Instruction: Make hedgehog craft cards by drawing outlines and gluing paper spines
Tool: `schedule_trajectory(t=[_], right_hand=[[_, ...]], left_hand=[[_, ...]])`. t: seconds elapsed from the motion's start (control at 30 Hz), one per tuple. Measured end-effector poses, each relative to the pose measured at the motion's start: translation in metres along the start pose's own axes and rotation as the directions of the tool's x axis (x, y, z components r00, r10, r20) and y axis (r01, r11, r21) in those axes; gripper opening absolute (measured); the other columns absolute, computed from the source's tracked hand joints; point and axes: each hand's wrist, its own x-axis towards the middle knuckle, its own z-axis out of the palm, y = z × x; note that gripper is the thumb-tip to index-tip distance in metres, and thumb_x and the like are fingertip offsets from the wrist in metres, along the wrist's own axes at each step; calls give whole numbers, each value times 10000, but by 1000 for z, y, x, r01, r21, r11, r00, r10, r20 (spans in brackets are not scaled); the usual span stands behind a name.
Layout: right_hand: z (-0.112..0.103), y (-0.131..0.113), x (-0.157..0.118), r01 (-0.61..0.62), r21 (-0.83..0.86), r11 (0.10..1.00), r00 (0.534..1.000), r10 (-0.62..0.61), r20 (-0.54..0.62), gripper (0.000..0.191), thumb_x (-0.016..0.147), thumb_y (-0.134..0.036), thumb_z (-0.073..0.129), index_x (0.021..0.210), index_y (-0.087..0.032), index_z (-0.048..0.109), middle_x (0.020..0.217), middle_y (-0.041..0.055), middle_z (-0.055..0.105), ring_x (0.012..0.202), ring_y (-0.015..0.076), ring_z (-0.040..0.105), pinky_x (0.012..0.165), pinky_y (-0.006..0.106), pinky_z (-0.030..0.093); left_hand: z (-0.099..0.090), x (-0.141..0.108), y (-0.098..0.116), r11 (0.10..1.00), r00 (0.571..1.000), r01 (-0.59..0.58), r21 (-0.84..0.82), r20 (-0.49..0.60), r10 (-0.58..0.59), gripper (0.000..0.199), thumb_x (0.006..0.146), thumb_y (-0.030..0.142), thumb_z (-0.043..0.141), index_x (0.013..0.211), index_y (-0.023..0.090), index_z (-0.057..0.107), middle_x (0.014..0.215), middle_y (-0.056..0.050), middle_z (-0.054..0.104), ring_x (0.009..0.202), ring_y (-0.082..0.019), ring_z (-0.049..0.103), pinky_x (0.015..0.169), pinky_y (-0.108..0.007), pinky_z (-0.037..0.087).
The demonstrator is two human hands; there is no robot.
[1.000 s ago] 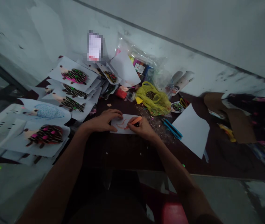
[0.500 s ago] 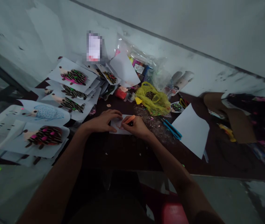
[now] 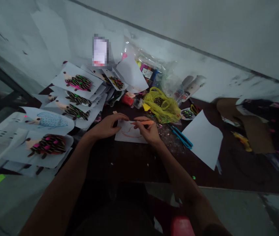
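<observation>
A small white sheet of paper (image 3: pixel 130 138) lies on the dark table in front of me, with curved orange-brown lines drawn on it. My right hand (image 3: pixel 151 132) is closed around an orange marker (image 3: pixel 147 123), its tip over the sheet's upper part. I cannot tell whether the tip touches. At the sheet's left edge rests my left hand (image 3: pixel 108 125), fingers loosely apart and holding nothing. Paper scraps and dark crumbs are scattered to the right of the sheet, beside a pair of blue-handled scissors (image 3: pixel 182 137).
Stacked sheets with hedgehog pictures (image 3: pixel 47 146) fill the left side. A yellow plastic bag (image 3: pixel 165 109) and clear packaging (image 3: pixel 151 59) are at the back. A larger white sheet (image 3: pixel 204 141) lies on the right, near brown cardboard (image 3: pixel 254 131). The wall rises behind the table.
My right hand and the marker have moved right and slightly up over the sheet, uncovering more of the drawn lines. The left hand has shifted slightly left.
</observation>
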Motion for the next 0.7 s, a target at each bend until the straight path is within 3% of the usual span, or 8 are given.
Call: schedule_trajectory(t=[0.1,0.2,0.3,0.5,0.6,0.7], right_hand=[[-7,4,0,-6,-6,1000,999,6,-41,349,892,-474,590,737,-181,701,955,96,711,782,178,660,661,295,512],[-13,10,1,-13,-15,1000,997,11,-79,335,877,-502,604,827,-187,704,932,86,706,831,188,666,667,289,512],[-20,13,3,-65,6,998,990,65,-126,360,875,-531,591,926,-187,685,857,65,698,776,176,652,607,269,488],[-24,13,4,-84,24,996,991,86,-98,342,871,-514,576,817,-183,646,714,31,660,665,149,613,571,251,450],[-21,14,3,-79,29,996,994,81,-75,307,859,-485,585,861,-186,655,801,51,698,732,159,637,583,245,460],[-21,13,2,-62,40,997,993,66,-101,283,844,-453,593,921,-188,657,908,68,716,786,165,648,597,245,476]], left_hand=[[4,3,1,999,990,39,32,-139,-34,374,788,186,481,1120,170,652,1200,-84,668,1165,-239,588,1053,-397,444],[8,6,-4,981,980,115,154,-181,-87,349,804,233,513,1115,177,660,1148,-83,671,1128,-255,584,1041,-435,441],[11,9,-8,955,978,170,244,-159,-133,347,802,299,567,1113,184,671,1148,-95,638,1139,-280,553,1037,-467,433],[2,25,-6,924,980,193,330,-23,-197,221,754,292,595,903,165,698,1002,-108,646,992,-273,590,932,-422,466],[-3,35,-6,931,971,207,299,49,-232,168,716,282,597,827,175,665,888,-75,665,852,-237,610,792,-355,480],[-6,42,-9,940,959,250,230,74,-273,226,682,288,596,873,181,648,830,-40,668,747,-200,605,668,-300,458]])
